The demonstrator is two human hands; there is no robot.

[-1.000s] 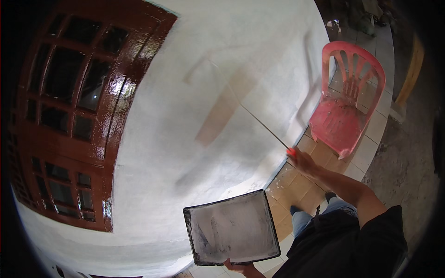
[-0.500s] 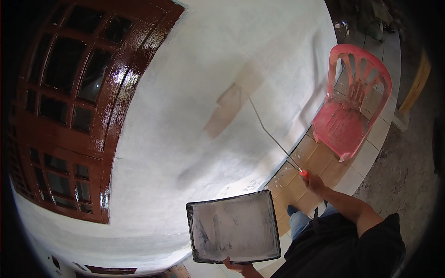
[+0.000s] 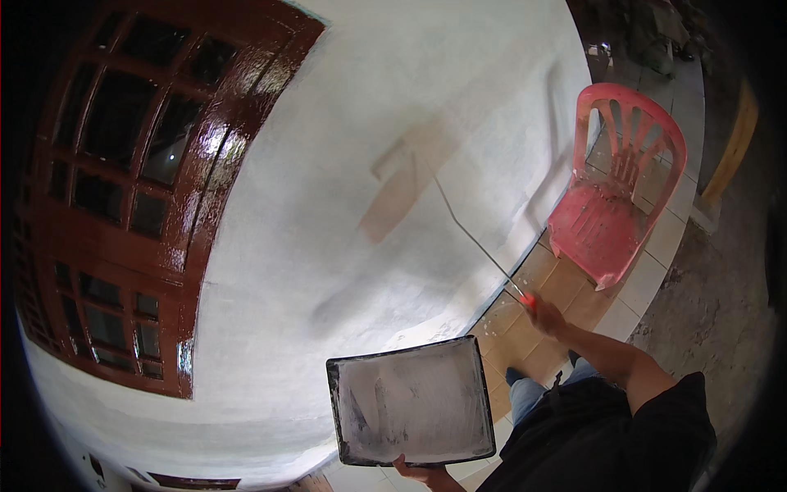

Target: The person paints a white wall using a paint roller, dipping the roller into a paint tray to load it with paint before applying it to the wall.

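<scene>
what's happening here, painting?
Yes, a person is rolling paint onto a white wall. The right hand grips the red handle end of a long thin pole, and the paint roller at its far end lies against the wall on a tan patch beside the glossy brown window frame. The left hand holds a dark paint tray, smeared white, by its near edge. A red plastic chair stands on the tiled floor to the right.

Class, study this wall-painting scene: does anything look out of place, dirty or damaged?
Mostly in order. The pink plastic chair by the white wall is smeared with pale grime on its seat, and the paint tray is streaked.
</scene>
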